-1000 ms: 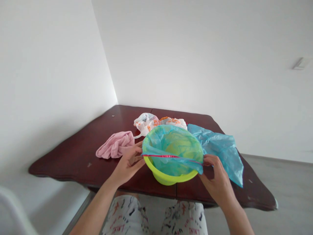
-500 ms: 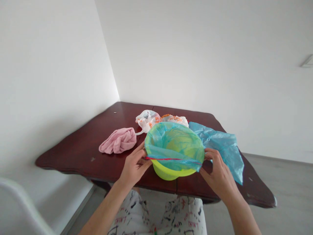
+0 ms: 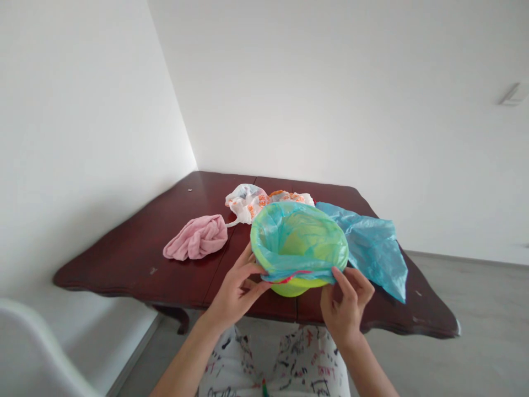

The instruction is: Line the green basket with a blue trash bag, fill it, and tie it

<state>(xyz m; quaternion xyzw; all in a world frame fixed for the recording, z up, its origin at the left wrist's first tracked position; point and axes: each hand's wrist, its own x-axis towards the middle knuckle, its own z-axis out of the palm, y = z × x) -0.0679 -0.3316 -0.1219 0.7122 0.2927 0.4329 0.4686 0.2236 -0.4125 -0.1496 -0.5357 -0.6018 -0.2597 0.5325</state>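
A yellow-green plastic basin tilts toward me at the table's near edge. A thin blue drawstring garbage bag lines its inside, folded over the front rim with a red drawstring along the fold. At the rim's left front, my left hand pinches the bag's edge between thumb and fingers. On the opposite side, my right hand pinches the bag edge at the right front, its fingertips against the rim. Part of the bag's far side lies over the back rim.
A crumpled pink cloth lies left of the basin on the dark red table. Behind the basin are white plastic bags with orange print. Another blue plastic sheet or bag lies to the right. A white curved chair part is at lower left.
My right hand has moved left and inward along the front rim. The bag's red-edged front, stretched across the opening before, is now pulled down over the front rim.
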